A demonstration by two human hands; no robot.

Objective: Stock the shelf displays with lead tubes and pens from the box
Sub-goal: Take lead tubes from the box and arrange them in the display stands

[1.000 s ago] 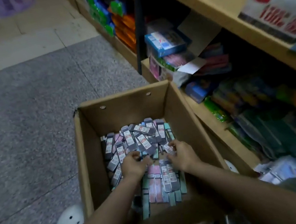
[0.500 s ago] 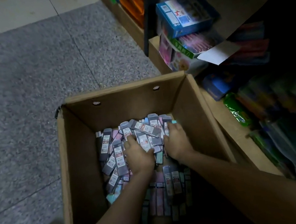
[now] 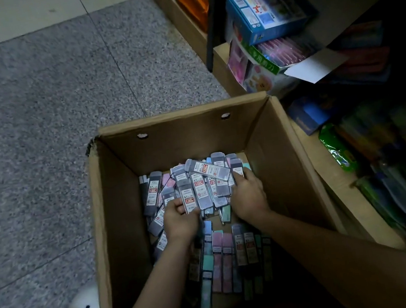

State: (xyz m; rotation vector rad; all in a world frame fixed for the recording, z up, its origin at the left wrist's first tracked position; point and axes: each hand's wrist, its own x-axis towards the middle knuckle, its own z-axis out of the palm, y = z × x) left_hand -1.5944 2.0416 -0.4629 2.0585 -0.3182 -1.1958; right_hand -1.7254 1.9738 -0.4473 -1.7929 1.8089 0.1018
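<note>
Inside the open cardboard box on the grey floor, beside the low shelf, both hands gather a heap of lead tubes. The left hand has its grip curled round one grey tube. The right hand curls its fingers round the heap's right edge.

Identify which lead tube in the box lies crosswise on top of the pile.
The grey lead tube at the pile's far end: it lies slanted across the others, which mostly point lengthwise, just beyond the right hand.
</note>
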